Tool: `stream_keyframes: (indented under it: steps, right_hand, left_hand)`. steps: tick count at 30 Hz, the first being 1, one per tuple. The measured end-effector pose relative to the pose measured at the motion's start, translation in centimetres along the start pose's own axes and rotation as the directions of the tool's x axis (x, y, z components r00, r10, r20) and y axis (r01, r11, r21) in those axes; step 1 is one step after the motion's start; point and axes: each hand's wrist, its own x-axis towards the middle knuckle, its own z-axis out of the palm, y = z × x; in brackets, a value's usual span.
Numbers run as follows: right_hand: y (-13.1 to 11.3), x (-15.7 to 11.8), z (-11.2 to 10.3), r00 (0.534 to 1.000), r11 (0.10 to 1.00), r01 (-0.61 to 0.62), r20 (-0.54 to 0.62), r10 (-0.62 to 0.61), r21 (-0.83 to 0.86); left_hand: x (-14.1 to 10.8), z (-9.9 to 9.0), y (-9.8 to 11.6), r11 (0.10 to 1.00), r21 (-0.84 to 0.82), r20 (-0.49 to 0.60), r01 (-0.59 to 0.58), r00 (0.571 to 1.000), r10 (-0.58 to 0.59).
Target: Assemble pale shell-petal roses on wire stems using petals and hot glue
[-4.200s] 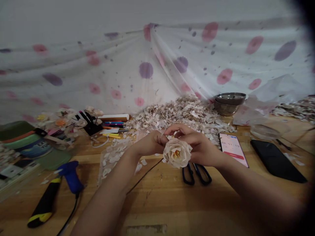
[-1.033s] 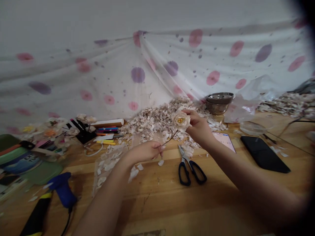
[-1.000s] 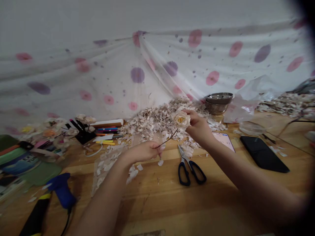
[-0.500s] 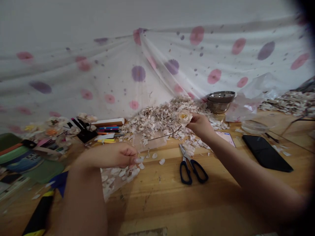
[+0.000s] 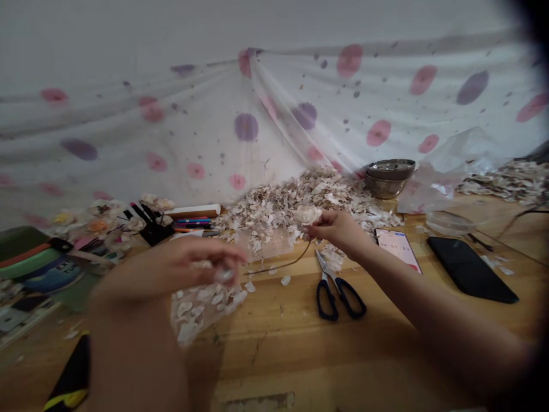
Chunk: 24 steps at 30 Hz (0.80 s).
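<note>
Flower (image 5: 307, 216) abv wood tbl (image 5: 274, 352) w/ petals (image 5: 217, 298), spotted sheet (image 5: 206, 129) bhnd.

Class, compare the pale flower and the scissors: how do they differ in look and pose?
Look: the flower is cream-white with ruffled petals, while the scissors have straight grey blades and looped handles.
Pose: the flower is gripped in the right hand's fingers; the scissors lie on the table, with no hand on them.
Shared: both have dark parts, the flower its thin stem, the scissors their handles.
</note>
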Motion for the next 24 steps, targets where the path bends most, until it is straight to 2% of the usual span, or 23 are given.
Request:
stream_keyframes:
  steps: [1,2,3,5,7,10,14,17,24]
  right_hand:
    - [-0.3,-0.4,0.2,0.999,1.000,0.012,0.041,-0.013,0.019]
    - [-0.6,-0.8,0.5,0.997,0.999,0.022,0.080,-0.025,0.035]
    - [-0.9,-1.1,0.6,0.993,0.998,0.031,0.116,-0.037,0.049]
    - [-1.5,-1.8,0.9,0.983,0.996,0.044,0.173,-0.057,0.077]
    - [-2.0,-2.4,1.0,0.973,0.993,0.049,0.218,-0.072,0.111]
    - [-2.7,-3.0,0.9,0.963,0.984,0.021,0.260,-0.067,0.175]
    - [-3.3,-3.4,0.7,0.984,0.968,-0.023,0.177,-0.022,0.251]
    - [-3.4,-3.6,0.7,0.996,0.964,0.009,0.086,-0.033,0.266]
    - [-3.2,-3.7,0.5,0.996,0.973,0.050,0.062,-0.065,0.227]
  left_hand:
    - [1.1,0.4,-0.2,0.998,0.042,0.025,0.043,0.999,-0.044]
    - [2.4,0.9,-0.5,0.995,0.036,0.003,0.095,0.995,-0.095]
    - [3.7,1.5,-0.9,0.993,-0.021,-0.015,0.115,0.993,-0.115]
    - [5.9,2.8,-1.6,0.981,-0.182,0.049,0.072,0.997,-0.064]
    - [7.2,4.1,-2.0,0.928,-0.373,0.107,0.011,0.994,0.031]
    - [8.1,5.7,-2.3,0.803,-0.594,0.063,-0.042,0.993,0.099]
    - [8.6,7.3,-2.2,0.705,-0.702,-0.001,-0.101,0.990,0.140]
    - [9.0,8.3,-1.9,0.639,-0.759,-0.029,-0.127,0.986,0.161]
    - [9.1,9.8,-0.7,0.540,-0.821,-0.126,-0.184,0.982,0.144]
